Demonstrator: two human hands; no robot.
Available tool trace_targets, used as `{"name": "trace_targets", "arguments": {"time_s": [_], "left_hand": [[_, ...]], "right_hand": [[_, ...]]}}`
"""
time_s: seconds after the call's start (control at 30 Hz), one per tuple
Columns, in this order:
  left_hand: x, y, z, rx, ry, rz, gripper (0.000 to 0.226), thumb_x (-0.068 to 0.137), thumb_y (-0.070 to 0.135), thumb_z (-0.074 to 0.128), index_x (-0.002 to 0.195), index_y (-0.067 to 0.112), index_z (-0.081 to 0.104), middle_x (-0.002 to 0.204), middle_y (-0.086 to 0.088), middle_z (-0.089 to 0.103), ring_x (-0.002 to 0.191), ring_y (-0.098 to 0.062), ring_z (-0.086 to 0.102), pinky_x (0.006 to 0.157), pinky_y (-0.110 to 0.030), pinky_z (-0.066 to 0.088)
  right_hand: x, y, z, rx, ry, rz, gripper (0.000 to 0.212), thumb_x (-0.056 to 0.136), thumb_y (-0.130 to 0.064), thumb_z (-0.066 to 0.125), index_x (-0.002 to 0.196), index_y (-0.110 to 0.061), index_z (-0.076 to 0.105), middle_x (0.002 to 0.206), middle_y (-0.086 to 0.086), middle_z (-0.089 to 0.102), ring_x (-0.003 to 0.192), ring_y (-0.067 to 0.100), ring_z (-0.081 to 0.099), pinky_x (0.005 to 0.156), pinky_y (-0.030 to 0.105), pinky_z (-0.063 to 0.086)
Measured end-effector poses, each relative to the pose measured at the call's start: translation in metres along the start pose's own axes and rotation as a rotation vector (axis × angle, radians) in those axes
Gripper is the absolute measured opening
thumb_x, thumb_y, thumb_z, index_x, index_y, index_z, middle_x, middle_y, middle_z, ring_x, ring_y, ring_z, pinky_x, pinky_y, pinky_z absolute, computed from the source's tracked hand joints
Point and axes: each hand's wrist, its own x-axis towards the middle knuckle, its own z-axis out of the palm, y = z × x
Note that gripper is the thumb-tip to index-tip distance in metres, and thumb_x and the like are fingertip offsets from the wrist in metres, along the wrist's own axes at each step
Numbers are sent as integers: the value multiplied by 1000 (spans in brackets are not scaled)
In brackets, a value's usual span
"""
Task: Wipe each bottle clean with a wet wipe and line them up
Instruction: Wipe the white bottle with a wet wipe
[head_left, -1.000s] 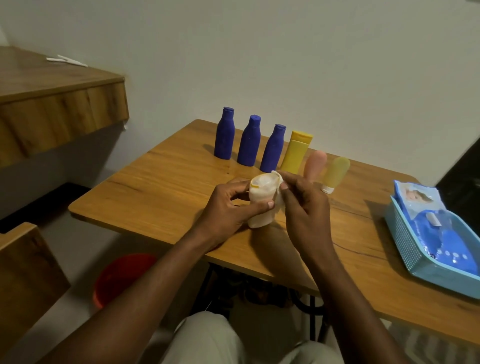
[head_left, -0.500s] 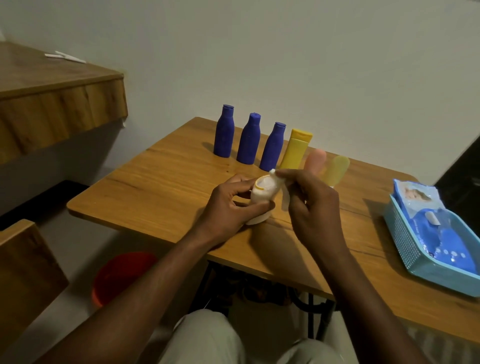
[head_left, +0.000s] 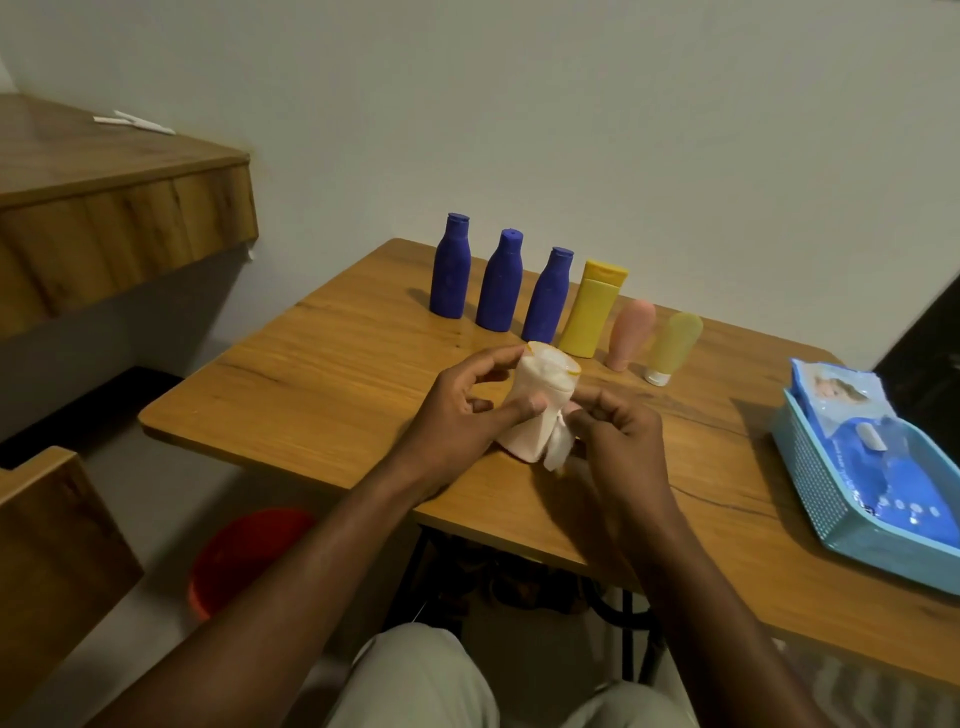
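Observation:
My left hand (head_left: 457, 415) grips a small white bottle (head_left: 535, 410) with an orange-rimmed top, tilted just above the wooden table (head_left: 322, 395). My right hand (head_left: 618, 441) pinches a white wet wipe (head_left: 558, 452) against the bottle's lower right side. Along the back stand three blue bottles (head_left: 451, 273) (head_left: 500, 287) (head_left: 547, 301), then a yellow bottle (head_left: 592, 314), a pink squeeze bottle (head_left: 629, 332) and a pale yellow squeeze bottle (head_left: 672, 345), all in one row.
A light blue basket (head_left: 810, 488) at the table's right edge holds a blue pack of wet wipes (head_left: 862, 447). A red bucket (head_left: 234, 556) sits on the floor below left. A wooden shelf (head_left: 119, 208) juts out on the left.
My right hand has moved the wipe from the bottle's top down to its lower side. The bottle's orange-rimmed top is now uncovered.

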Motion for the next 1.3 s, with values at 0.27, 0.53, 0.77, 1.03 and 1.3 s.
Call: {"name": "trace_targets", "arguments": {"time_s": [0.27, 0.53, 0.77, 1.03, 1.3], "left_hand": [[-2, 2, -1, -145, -114, -23, 57, 103, 17, 65, 157, 20, 46, 150, 7, 60, 138, -6, 55, 109, -34, 52], [-9, 5, 3, -39, -145, -14, 42, 89, 23, 83, 129, 24, 70, 121, 11, 76, 115, -7, 70, 93, -33, 59], [-3, 1, 2, -24, -88, -22, 55, 85, 39, 83, 137, 29, 66, 134, 18, 58, 124, -6, 62, 100, -38, 60], [-2, -1, 0, -32, -11, 4, 62, 82, 29, 89, 138, 28, 63, 129, 11, 71, 123, -8, 64, 103, -42, 58], [7, 0, -9, -106, 58, -21, 58, 78, 28, 91, 130, 23, 66, 123, 3, 75, 117, -14, 70, 93, -37, 62]], "right_hand": [[3, 1, 3, 15, 66, -181, 21, 95, -4, 63, 110, -13, 74, 103, -4, 78, 98, 10, 73, 79, 26, 60], [6, 5, 13, 7, 115, -121, 21, 95, -5, 64, 112, -13, 74, 103, -4, 78, 99, 8, 73, 85, 36, 62], [-7, 5, 16, 47, 215, -247, 21, 94, -9, 68, 112, -19, 75, 107, -6, 77, 105, 8, 71, 88, 35, 61], [-1, 5, 13, -98, 129, -176, 22, 99, -11, 60, 113, -21, 74, 106, -10, 76, 102, 4, 69, 89, 36, 60], [8, -4, 16, -152, 102, -145, 22, 97, -9, 63, 106, -27, 74, 100, -14, 75, 97, 1, 70, 87, 38, 61]]}}
